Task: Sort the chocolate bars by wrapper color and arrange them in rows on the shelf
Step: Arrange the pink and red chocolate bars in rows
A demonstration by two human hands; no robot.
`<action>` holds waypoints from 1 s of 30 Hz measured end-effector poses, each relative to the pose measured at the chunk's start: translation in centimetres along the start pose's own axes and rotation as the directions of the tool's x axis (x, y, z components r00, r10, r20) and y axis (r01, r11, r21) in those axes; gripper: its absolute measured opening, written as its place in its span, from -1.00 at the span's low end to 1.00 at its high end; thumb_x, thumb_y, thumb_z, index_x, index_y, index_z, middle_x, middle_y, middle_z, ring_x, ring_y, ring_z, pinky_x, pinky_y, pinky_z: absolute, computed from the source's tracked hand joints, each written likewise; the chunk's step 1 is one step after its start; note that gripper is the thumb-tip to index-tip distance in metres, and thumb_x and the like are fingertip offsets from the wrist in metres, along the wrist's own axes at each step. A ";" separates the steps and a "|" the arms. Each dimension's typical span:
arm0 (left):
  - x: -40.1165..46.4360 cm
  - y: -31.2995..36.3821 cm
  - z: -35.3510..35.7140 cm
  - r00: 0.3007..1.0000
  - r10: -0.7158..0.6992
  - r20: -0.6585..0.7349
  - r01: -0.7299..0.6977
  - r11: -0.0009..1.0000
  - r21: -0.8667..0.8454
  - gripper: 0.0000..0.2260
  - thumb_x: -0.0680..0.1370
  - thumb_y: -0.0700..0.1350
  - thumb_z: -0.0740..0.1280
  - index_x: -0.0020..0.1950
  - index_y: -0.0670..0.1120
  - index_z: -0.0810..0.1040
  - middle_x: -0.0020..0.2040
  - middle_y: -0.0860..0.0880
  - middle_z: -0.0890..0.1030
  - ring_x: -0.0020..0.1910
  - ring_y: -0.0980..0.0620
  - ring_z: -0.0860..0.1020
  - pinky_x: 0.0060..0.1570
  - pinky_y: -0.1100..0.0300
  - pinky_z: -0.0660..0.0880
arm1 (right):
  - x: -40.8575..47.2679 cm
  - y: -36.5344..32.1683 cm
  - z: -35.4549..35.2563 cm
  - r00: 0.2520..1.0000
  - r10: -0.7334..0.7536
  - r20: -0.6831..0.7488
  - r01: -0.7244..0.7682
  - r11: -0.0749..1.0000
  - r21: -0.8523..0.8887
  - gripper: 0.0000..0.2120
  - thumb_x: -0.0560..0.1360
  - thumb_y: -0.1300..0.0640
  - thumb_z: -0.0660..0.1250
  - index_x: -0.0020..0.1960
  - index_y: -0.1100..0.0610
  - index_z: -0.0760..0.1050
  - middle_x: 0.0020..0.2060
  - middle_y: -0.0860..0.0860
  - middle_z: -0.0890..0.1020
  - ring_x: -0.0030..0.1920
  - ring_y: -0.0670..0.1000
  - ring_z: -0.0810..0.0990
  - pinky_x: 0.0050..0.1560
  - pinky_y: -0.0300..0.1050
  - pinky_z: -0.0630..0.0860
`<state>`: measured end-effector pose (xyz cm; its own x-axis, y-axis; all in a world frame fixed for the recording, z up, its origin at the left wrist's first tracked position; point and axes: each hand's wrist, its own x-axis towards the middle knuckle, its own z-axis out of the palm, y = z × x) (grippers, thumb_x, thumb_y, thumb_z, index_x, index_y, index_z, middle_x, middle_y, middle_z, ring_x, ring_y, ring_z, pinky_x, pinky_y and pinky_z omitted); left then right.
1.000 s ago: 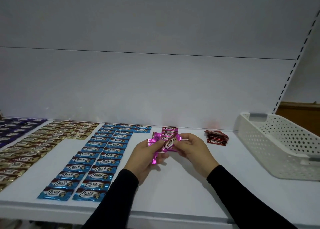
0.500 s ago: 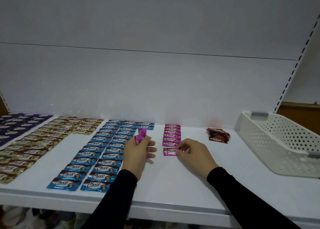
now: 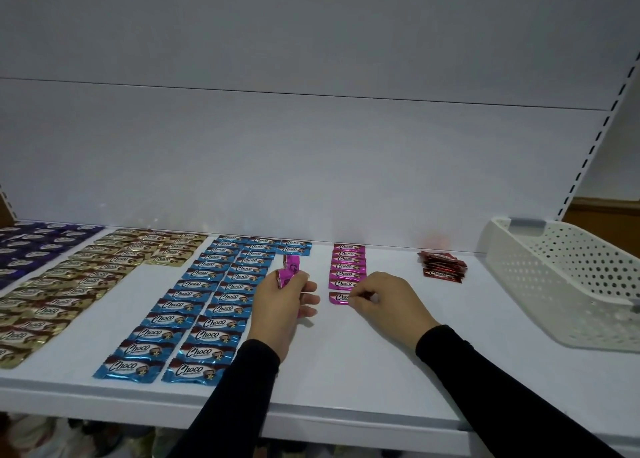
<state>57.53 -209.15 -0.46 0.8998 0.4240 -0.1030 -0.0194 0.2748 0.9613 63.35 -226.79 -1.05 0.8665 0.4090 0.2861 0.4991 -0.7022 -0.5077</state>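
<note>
On a white shelf [image 3: 346,381], the right hand [image 3: 382,300] pinches a pink bar [image 3: 338,298] at the near end of the pink row [image 3: 348,267], while the left hand [image 3: 282,305], left of that row, grips more pink bars [image 3: 289,273]

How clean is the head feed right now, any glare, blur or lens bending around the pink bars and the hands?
Head view: dim, even light; foil glints on the blue rows but "Choco" stays readable. The pink row is sharp enough; far purple bars go soft. Wide-angle bending curves the shelf edge and basket. Left hand and right hand cast faint shadows.
</note>
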 end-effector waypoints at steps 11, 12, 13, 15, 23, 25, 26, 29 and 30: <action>0.2 -0.2 0.0 0.999 -0.028 0.020 0.027 0.999 0.027 -0.86 0.63 -0.12 0.33 0.07 -0.19 0.59 -0.14 -0.19 0.66 -0.33 -0.04 0.59 -0.39 0.15 0.55 | 0.5 0.0 0.2 1.000 -0.018 -0.003 0.018 1.000 -0.014 -0.87 0.53 0.05 0.38 0.00 0.05 0.67 -0.11 -0.12 0.59 -0.07 -0.14 0.50 -0.11 -0.45 0.32; 0.2 -0.2 0.0 0.999 -0.032 0.027 0.031 0.999 0.022 -0.88 0.64 -0.14 0.32 0.07 -0.18 0.59 -0.14 -0.18 0.66 -0.32 -0.04 0.59 -0.39 0.15 0.54 | 0.5 0.0 0.2 1.000 -0.017 -0.001 0.017 1.000 -0.012 -0.87 0.53 0.06 0.37 0.00 0.06 0.67 -0.10 -0.11 0.60 -0.06 -0.13 0.50 -0.09 -0.40 0.35; 0.2 -0.2 0.0 0.999 -0.037 0.036 0.037 0.999 0.015 -0.89 0.64 -0.15 0.32 0.07 -0.17 0.58 -0.13 -0.18 0.66 -0.31 -0.04 0.59 -0.39 0.15 0.54 | 0.5 0.0 0.1 1.000 -0.016 0.002 0.016 1.000 -0.012 -0.87 0.53 0.06 0.37 0.01 0.06 0.67 -0.09 -0.10 0.60 -0.06 -0.13 0.50 -0.07 -0.35 0.37; 0.2 -0.1 0.1 0.998 -0.044 0.054 0.044 0.999 0.009 -0.91 0.64 -0.20 0.30 0.09 -0.14 0.58 -0.12 -0.18 0.66 -0.32 -0.05 0.58 -0.40 0.15 0.54 | 0.5 0.0 0.2 1.000 -0.010 -0.004 0.010 1.000 -0.009 -0.87 0.53 0.05 0.38 0.00 0.06 0.67 -0.08 -0.09 0.61 -0.06 -0.13 0.50 -0.08 -0.37 0.37; -0.2 -0.7 -0.1 0.972 0.039 0.234 -0.068 0.990 0.120 -0.92 0.62 -0.22 0.33 0.07 -0.17 0.61 -0.24 -0.20 0.67 -0.26 -0.18 0.57 -0.43 0.12 0.50 | -0.3 -1.2 -0.1 0.981 0.127 -0.145 -0.058 0.912 0.407 -0.96 0.51 0.04 0.42 -0.11 -0.05 0.62 -0.18 -0.14 0.65 -0.13 -0.21 0.57 -0.11 -0.38 0.44; -0.6 -0.6 -0.1 0.952 0.038 0.302 -0.079 0.989 0.127 -0.90 0.57 -0.25 0.39 0.08 -0.18 0.60 -0.18 -0.24 0.68 -0.25 -0.20 0.59 -0.49 0.15 0.46 | -0.4 -1.6 -0.3 0.983 0.142 -0.118 -0.056 0.840 0.540 -0.98 0.52 0.03 0.41 -0.08 -0.08 0.62 -0.14 -0.10 0.68 -0.09 -0.16 0.62 -0.09 -0.31 0.52; -0.8 -0.6 -0.1 0.943 0.031 0.331 -0.076 0.989 0.126 -0.87 0.55 -0.27 0.42 0.09 -0.19 0.58 -0.17 -0.26 0.68 -0.26 -0.19 0.60 -0.53 0.18 0.43 | -0.5 -1.8 -0.4 0.984 0.148 -0.096 -0.065 0.810 0.583 -0.96 0.53 0.02 0.40 -0.03 -0.10 0.61 -0.11 -0.08 0.69 -0.05 -0.12 0.64 -0.11 -0.30 0.55; -1.1 -0.5 -0.2 0.923 0.004 0.384 -0.082 0.979 0.188 -0.85 0.53 -0.28 0.44 0.05 -0.23 0.55 -0.17 -0.23 0.69 -0.37 -0.09 0.58 -0.61 0.24 0.34 | -0.9 -2.3 -0.7 0.990 0.139 -0.013 -0.091 0.715 0.693 -0.84 0.54 0.09 0.39 0.12 -0.03 0.57 -0.11 0.00 0.70 -0.13 -0.10 0.65 -0.18 -0.28 0.55; -1.2 -0.5 -0.2 0.919 -0.005 0.395 -0.085 0.974 0.208 -0.87 0.53 -0.28 0.44 0.03 -0.24 0.55 -0.17 -0.23 0.69 -0.40 -0.07 0.58 -0.63 0.26 0.31 | -1.1 -2.4 -0.7 0.993 0.119 0.006 -0.087 0.693 0.716 -0.82 0.54 0.14 0.39 0.14 0.00 0.57 -0.16 0.00 0.69 -0.19 -0.10 0.63 -0.22 -0.27 0.53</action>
<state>56.36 -209.64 -0.85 0.9988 0.0479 0.0018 -0.0043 0.0519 0.9986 61.24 -225.98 0.45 0.9195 0.3264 0.2189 0.2655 -0.1050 -0.9584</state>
